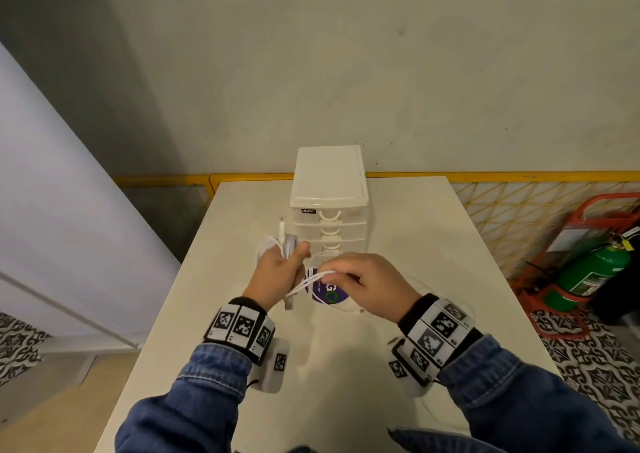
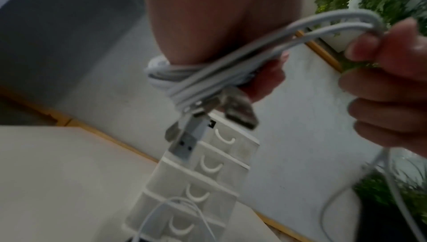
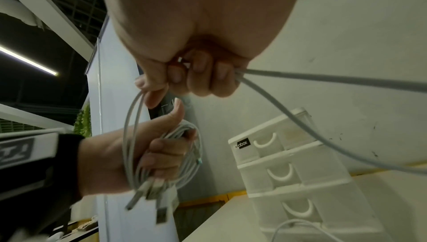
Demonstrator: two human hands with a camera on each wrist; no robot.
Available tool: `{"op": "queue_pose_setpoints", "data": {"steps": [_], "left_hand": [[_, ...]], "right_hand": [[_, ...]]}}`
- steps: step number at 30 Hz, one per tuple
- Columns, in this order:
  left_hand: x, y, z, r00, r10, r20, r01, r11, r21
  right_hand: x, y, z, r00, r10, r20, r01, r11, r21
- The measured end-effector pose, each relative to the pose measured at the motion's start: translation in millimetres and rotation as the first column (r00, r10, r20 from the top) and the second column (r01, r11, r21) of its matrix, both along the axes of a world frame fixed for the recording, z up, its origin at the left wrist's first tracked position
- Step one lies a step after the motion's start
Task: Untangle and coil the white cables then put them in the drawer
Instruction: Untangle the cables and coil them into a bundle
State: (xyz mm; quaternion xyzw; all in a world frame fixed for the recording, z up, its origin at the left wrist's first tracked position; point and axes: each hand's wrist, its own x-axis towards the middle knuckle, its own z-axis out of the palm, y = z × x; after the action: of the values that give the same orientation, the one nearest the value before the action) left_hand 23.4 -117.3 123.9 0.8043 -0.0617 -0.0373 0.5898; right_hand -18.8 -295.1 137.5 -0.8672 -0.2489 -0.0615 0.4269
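Observation:
My left hand [image 1: 280,272] grips a bundle of coiled white cables [image 1: 277,246] wrapped round its fingers, above the table in front of the drawer unit. The coil [image 2: 184,85] shows USB plugs [image 2: 184,145] hanging off it. My right hand [image 1: 360,282] pinches two strands of white cable [image 1: 311,282] that run across to the left hand. In the right wrist view the right fingers [image 3: 203,79] are curled on the strands [image 3: 131,118], and the left hand [image 3: 143,156] holds the coil [image 3: 187,156]. The white drawer unit [image 1: 329,203] has all its drawers closed.
The white table [image 1: 433,244] carries a purple and white round item [image 1: 327,291] under my hands. A loose thin white cable [image 3: 291,226] lies at the foot of the drawer unit [image 3: 289,173]. A green extinguisher in a red stand [image 1: 588,272] stands on the floor at right.

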Motion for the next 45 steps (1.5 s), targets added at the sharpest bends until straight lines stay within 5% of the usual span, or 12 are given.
{"op": "queue_pose_setpoints", "data": {"steps": [3, 8, 15, 19, 24, 29, 34, 38, 42, 45], "left_hand": [[-13, -9, -1, 0.972, -0.215, -0.099, 0.218, 0.976, 0.027], [-28, -22, -1, 0.836, -0.502, -0.221, 0.460, 0.861, -0.217], [-31, -32, 18, 0.793, -0.590, -0.151, 0.452, 0.736, -0.504], [-26, -32, 28, 0.767, -0.641, 0.009, 0.432, 0.507, -0.746], [-11, -22, 44, 0.900, -0.422, 0.108, 0.271, 0.350, -0.897], [-2, -8, 54, 0.997, -0.054, -0.056, -0.037, 0.297, -0.954], [0, -2, 51, 0.972, 0.192, -0.138, -0.207, 0.413, -0.887], [-2, -2, 40, 0.951, 0.309, -0.006, -0.237, 0.718, -0.655], [0, -4, 16, 0.958, 0.270, 0.091, -0.213, 0.890, -0.404], [-4, -8, 2, 0.989, 0.138, -0.049, -0.146, 0.957, -0.252]], "right_hand": [[4, -7, 3, 0.993, -0.119, -0.007, 0.119, 0.989, 0.092], [15, -20, -7, 0.974, -0.226, -0.028, 0.228, 0.957, 0.179], [17, -29, -33, 0.970, -0.125, -0.207, 0.186, 0.932, 0.311], [8, -21, -55, 0.941, -0.212, -0.264, 0.244, 0.965, 0.094], [-3, -22, -83, 0.921, -0.195, -0.337, 0.187, 0.981, -0.056], [-10, -30, -100, 0.894, -0.292, -0.341, 0.331, 0.942, 0.059], [-14, -20, -88, 0.939, -0.199, -0.280, 0.202, 0.979, -0.019], [-15, -9, -64, 0.973, -0.082, -0.215, 0.056, 0.991, -0.125], [-10, -4, -35, 0.988, -0.005, -0.153, -0.013, 0.993, -0.118], [-7, 0, -13, 0.995, -0.004, -0.104, -0.004, 0.997, -0.073]]}}
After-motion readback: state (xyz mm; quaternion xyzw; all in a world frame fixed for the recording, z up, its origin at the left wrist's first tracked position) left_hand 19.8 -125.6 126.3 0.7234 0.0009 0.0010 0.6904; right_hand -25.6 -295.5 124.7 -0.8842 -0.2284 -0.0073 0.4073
